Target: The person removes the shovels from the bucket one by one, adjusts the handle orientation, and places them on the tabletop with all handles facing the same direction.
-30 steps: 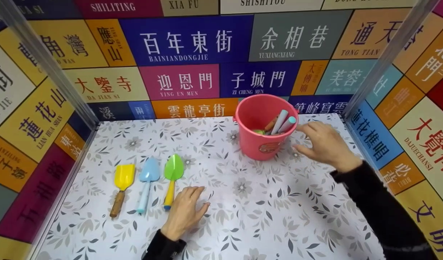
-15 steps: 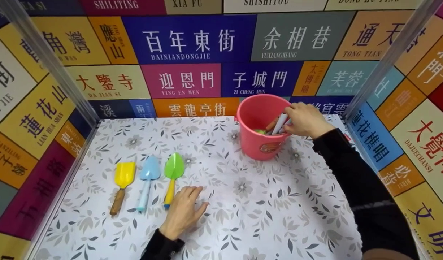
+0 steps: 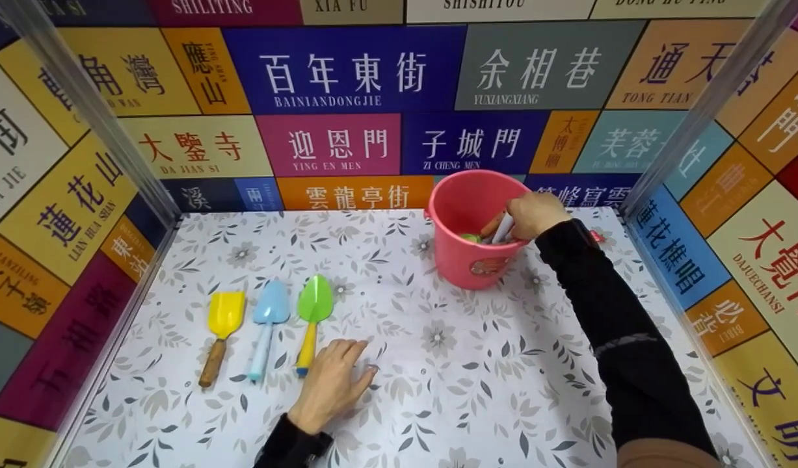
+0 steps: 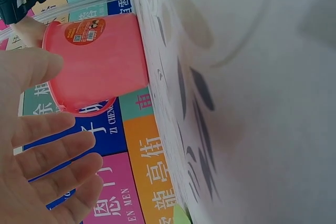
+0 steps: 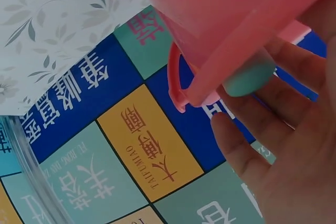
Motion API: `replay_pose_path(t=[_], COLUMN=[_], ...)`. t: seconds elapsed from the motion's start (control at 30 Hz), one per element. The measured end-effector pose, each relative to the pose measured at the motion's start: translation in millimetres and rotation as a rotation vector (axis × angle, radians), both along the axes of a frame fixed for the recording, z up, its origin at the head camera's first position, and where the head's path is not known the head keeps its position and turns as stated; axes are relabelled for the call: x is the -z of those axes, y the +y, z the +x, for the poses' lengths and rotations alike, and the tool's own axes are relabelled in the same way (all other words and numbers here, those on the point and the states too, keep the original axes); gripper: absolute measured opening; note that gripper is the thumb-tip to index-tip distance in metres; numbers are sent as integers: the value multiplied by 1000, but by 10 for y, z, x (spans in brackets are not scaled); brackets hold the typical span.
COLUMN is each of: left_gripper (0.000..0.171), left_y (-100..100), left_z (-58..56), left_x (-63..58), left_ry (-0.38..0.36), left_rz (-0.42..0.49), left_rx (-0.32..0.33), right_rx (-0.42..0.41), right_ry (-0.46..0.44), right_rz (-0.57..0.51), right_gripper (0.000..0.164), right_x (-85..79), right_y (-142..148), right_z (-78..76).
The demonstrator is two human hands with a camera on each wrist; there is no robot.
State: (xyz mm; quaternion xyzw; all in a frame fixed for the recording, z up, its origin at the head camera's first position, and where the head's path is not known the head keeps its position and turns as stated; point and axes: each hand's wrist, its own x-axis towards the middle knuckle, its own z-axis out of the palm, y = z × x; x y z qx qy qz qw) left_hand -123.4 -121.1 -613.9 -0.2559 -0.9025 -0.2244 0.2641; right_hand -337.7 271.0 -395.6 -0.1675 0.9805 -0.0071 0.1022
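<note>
My left hand (image 3: 330,387) rests near the table's front with fingers apart and relaxed, holding nothing. Just left of it lies a green trowel (image 3: 315,300) with a yellow handle. Beside that are a light blue trowel (image 3: 271,304) and a yellow shovel (image 3: 226,313) with a brown handle. My right hand (image 3: 536,213) reaches over the right rim of a pink bucket (image 3: 467,266). In the right wrist view, its fingers (image 5: 287,103) are around a teal-ended tool handle (image 5: 251,76); the tool's head is hidden. A grey handle (image 3: 503,229) and an orange-brown handle (image 3: 492,225) also lean inside.
The table's floral cover (image 3: 399,403) spreads beneath everything. Walls printed with coloured lettered blocks (image 3: 337,71) enclose the back and both sides. A small red object (image 3: 596,236) lies behind the right forearm. Clear corner strips (image 3: 685,110) join the walls.
My right hand has moved left from beside the bucket to over its rim, with its fingers now at the teal-ended handle. The left hand and the tools on the table stay put.
</note>
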Motion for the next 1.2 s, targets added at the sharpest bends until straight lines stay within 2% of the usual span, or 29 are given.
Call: replay_pose_path(t=[0.07, 0.2, 0.43, 0.53, 0.6, 0.63, 0.8, 1.0, 1.03, 1.1, 1.2], left_gripper=[45, 42, 43, 42, 39, 40, 41, 41, 43, 44, 43], left_y=[2, 34, 74, 67, 48, 42, 22, 30, 43, 57, 55], left_z=[5, 74, 124, 109, 62, 56, 39, 60, 83, 110, 108], left_x=[-10, -184, -305, -262, -139, -114, -49, -107, -173, -244, -239], left_ry=[-1, -3, -25, -7, 4, 6, 11, 38, 38, 20, -12], left_rz=[-6, -30, -67, -56, -39, -31, -8, -40, -47, -59, -60], left_rx=[0, -10, -32, -24, -11, -6, 10, 0, -5, -13, -11], right_rx=[-11, -15, -9, 0, 2, 1, 11, 31, 33, 35, 34], right_ry=[-2, 11, 53, 50, 45, 41, 8, 9, 12, 8, -6], right_rz=[13, 36, 118, 138, 118, 104, 40, 71, 78, 75, 56], right_gripper=[41, 43, 42, 46, 49, 51, 56, 55, 54, 54, 53], right_x=[9, 24, 35, 49, 57, 63, 85, 92, 88, 86, 73], right_y=[-14, -39, -139, -176, -193, -195, -183, -181, -184, -182, -179], right_z=[-6, 2, 30, 31, 37, 37, 20, -31, -33, -37, -23])
